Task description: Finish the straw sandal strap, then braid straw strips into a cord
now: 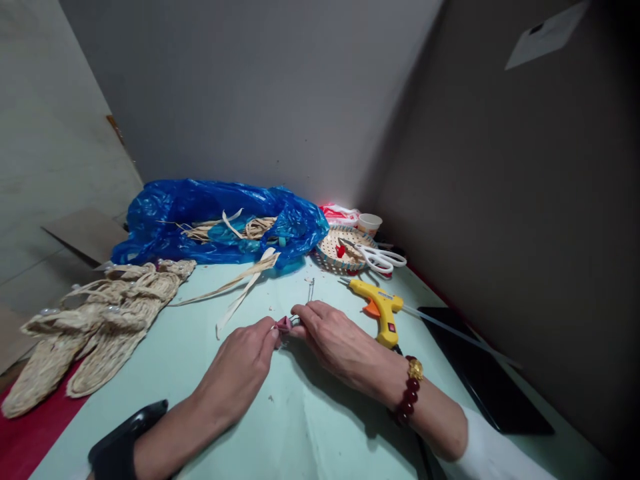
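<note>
Near the middle of the table, both hands meet at a small pink piece [284,325], which looks like folded ribbon or cloth. My left hand [245,363] pinches its left end between thumb and fingertips. From the other side, my right hand [333,340] is closed, with a thin metal wire-like piece [295,318] showing at its fingertips, beside or touching the pink piece. What else lies inside the right fingers is hidden. Just beyond the right hand, a thin bent wire [311,291] shows on the table, partly covered by the fingers.
A yellow glue gun [383,307] lies right of my right hand, before a black flat object [485,367]. White-handled scissors [383,259] rest on a woven basket [330,250] beside a paper cup [370,223]. Behind is a blue plastic bag [165,213]; woven straw sandals [115,327] stand left.
</note>
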### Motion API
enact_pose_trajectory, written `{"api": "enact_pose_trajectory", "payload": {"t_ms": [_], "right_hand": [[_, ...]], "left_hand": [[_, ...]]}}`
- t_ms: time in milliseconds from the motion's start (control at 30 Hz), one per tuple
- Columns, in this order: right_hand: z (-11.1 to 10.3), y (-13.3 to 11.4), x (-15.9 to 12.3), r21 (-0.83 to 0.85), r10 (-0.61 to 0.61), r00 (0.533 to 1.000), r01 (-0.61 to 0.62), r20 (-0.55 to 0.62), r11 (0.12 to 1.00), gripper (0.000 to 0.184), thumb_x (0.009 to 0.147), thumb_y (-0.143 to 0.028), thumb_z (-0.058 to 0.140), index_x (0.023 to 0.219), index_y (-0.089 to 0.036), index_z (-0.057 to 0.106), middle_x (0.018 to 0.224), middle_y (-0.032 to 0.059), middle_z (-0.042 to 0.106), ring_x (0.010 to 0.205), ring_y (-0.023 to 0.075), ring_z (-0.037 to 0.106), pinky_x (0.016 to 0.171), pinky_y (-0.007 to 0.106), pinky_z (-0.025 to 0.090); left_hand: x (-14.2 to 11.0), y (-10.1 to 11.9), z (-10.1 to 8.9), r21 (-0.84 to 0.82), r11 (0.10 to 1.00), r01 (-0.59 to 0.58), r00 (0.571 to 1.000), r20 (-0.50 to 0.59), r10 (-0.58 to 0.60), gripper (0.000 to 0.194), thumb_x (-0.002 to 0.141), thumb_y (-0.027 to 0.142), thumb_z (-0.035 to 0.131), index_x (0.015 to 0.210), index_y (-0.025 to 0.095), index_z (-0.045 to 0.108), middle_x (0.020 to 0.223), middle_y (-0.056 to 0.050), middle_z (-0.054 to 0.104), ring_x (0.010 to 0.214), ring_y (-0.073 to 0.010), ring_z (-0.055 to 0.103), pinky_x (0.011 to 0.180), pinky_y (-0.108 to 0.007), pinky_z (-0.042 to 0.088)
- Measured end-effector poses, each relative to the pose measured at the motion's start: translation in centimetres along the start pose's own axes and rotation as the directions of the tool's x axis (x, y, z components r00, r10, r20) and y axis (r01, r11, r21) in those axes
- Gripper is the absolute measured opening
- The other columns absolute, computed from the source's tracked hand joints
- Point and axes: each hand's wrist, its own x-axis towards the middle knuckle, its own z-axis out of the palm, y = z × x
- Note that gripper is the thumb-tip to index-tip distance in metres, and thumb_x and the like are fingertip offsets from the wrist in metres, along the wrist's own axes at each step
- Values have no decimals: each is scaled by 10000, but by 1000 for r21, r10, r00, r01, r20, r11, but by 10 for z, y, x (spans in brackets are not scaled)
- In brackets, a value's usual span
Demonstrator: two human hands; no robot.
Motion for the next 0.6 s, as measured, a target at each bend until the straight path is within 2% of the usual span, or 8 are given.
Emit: {"api": "enact_pose_trajectory", "payload": {"t_ms": [133, 233, 333, 400, 500, 600], "right_hand": [[6, -3, -8, 15, 7, 1000, -7, -21, 1000, 246, 1008, -223, 404, 1178, -101, 533, 989, 108, 604, 883, 207, 565, 780, 298, 473], [10, -5, -11, 78, -37, 998, 41, -44, 996, 241, 1011, -238, 388, 1114, -124, 574, 1001, 101, 628, 924, 211, 560, 840, 309, 465], [9, -1, -10, 150, -52, 997, 60, -54, 987, 270, 1005, -214, 369, 1114, -127, 601, 1057, 107, 650, 977, 216, 562, 911, 336, 439], [6, 3, -9, 173, -24, 997, 36, -68, 984, 269, 981, -203, 413, 1148, -114, 605, 1129, 121, 646, 1036, 229, 557, 953, 354, 419], [2, 10, -8, 190, 19, 996, -3, -83, 982, 260, 942, -237, 501, 1131, -117, 633, 1190, 121, 638, 1093, 241, 553, 985, 358, 401], [0, 11, -8, 243, 97, 989, -66, -116, 968, 272, 918, -316, 567, 1116, -147, 646, 1207, 99, 638, 1114, 235, 558, 983, 339, 400]], "left_hand": [[-12, -4, 2, -5, 1000, 24, 998, 62, -23, 389, 914, 437, 243, 685, 232, 482, 717, -44, 596, 763, -262, 564, 746, -372, 363], [-19, -11, 7, -123, 990, 63, 996, 74, -55, 438, 896, 513, 287, 665, 218, 513, 638, 3, 524, 628, -189, 499, 599, -287, 354], [-18, -19, 15, -464, 861, 209, 974, 173, -143, 413, 820, 558, 452, 625, 202, 528, 467, 89, 331, 428, -93, 260, 426, -216, 169], [-15, -21, 19, -582, 760, 288, 955, 237, -180, 388, 784, 549, 497, 614, 202, 525, 396, 129, 246, 373, -63, 130, 389, -217, 71], [-14, -21, 23, -639, 687, 346, 937, 275, -216, 366, 771, 532, 506, 613, 202, 524, 362, 128, 288, 323, -39, 96, 347, -209, 28], [-18, -17, 22, -692, 604, 395, 919, 310, -245, 348, 784, 507, 531, 646, 188, 558, 402, 103, 370, 306, -32, 169, 322, -183, 70]]}}
